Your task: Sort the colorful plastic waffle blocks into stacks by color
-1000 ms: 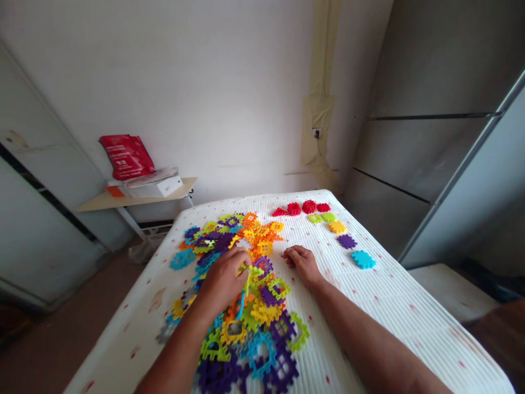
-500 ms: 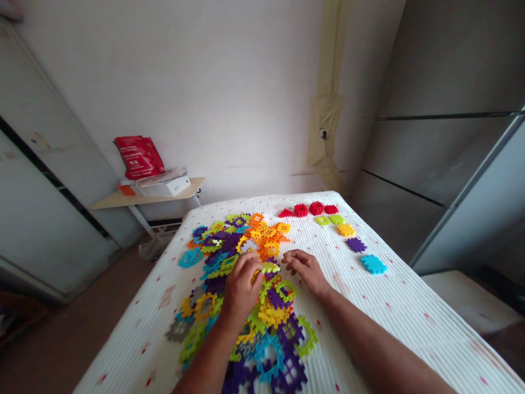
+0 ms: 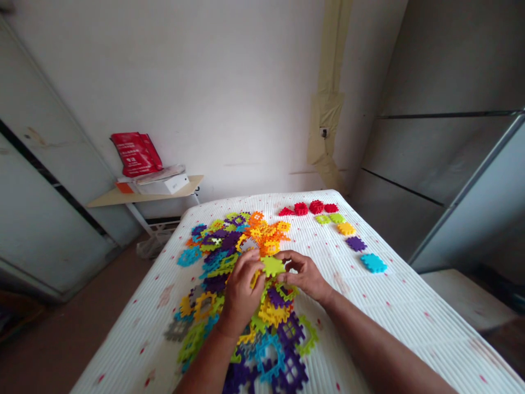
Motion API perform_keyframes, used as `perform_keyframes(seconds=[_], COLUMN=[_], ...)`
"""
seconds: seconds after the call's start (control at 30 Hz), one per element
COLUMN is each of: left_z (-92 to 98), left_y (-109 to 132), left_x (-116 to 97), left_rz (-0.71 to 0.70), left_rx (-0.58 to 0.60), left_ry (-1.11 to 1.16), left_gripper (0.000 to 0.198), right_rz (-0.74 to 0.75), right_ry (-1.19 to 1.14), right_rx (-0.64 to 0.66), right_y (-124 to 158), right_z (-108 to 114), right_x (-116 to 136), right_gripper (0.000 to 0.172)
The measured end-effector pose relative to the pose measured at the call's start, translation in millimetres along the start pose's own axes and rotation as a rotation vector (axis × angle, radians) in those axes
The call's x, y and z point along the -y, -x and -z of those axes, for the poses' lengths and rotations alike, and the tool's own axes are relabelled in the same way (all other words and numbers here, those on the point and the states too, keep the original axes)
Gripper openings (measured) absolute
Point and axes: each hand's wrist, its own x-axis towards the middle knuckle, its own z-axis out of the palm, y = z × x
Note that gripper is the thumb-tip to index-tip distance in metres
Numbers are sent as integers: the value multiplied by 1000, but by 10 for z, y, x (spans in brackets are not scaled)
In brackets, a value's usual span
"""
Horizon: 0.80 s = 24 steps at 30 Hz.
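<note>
A notched lime-green tile (image 3: 273,266) is pinched by the left hand (image 3: 240,290) at its 8 o'clock and the right hand (image 3: 305,275) at its 4 o'clock.

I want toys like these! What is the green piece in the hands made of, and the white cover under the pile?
The green piece looks like hard plastic: bright, even colour, smooth, with crisp notched edges. The white cover looks like soft matte fabric, perhaps quilted: it has fine ribs and small red dots.
</note>
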Motion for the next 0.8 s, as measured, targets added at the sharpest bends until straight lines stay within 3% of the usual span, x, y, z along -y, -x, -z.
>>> perform_keyframes(seconds=[0.1,0.2,0.27,0.4,0.63,0.8], left_z=[-3,2,7,18,-13,-46], left_y=[-6,-11,-11,-5,19,29], left_x=[67,92,95,122,202,235], left_rz=[311,615,734,783,780,786], left_rx=[-16,60,112,140,212,235], left_ry=[204,495,634,756,713,726], left_gripper=[19,34,42,49,56,63], right_rz=[111,201,247,309,491,396], right_ry=[119,221,282,390,649,1006], right_rx=[-69,-55,-40,-27,60,135], right_y=[-11,6,26,51,50,59], right_z=[22,5,-23,-78,-135,-219], right_x=[18,35,34,1,1,128], right_gripper=[46,44,41,41,47,54])
